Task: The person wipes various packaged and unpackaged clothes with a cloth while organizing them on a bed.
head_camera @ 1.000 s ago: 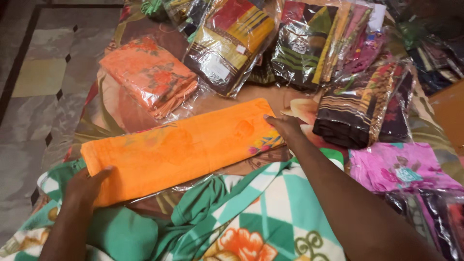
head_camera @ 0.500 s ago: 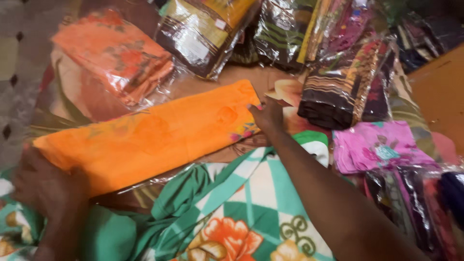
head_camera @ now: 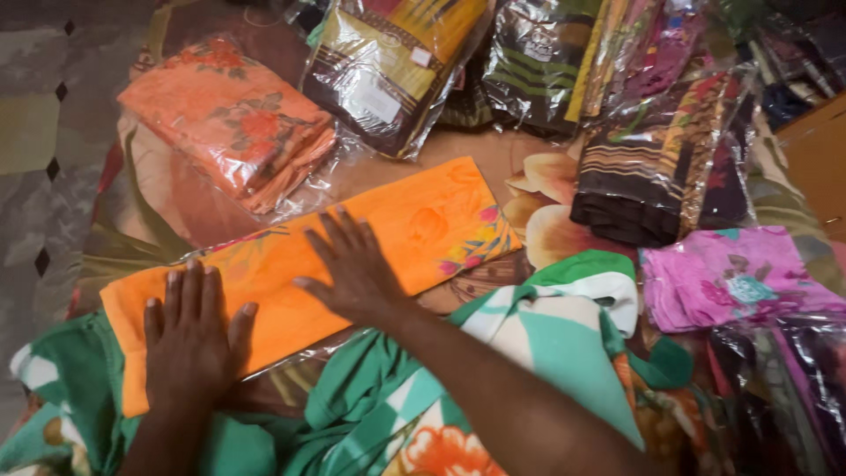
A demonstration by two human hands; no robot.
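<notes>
Bare forearms; green checked, floral-print garment

A: How many hands lie on the cloth?
B: Two, the left hand and the right hand, both flat on one folded orange cloth.
A: And wrapped orange packs?
B: One orange floral pack, far left. One pink folded cloth, right.

My left hand lay flat, fingers spread, on the near end of a long folded orange cloth with a floral corner. My right hand pressed palm-down on its middle. Beyond it sat an orange flowered fabric in clear plastic wrap; to the right lay a pink printed folded cloth.
</notes>
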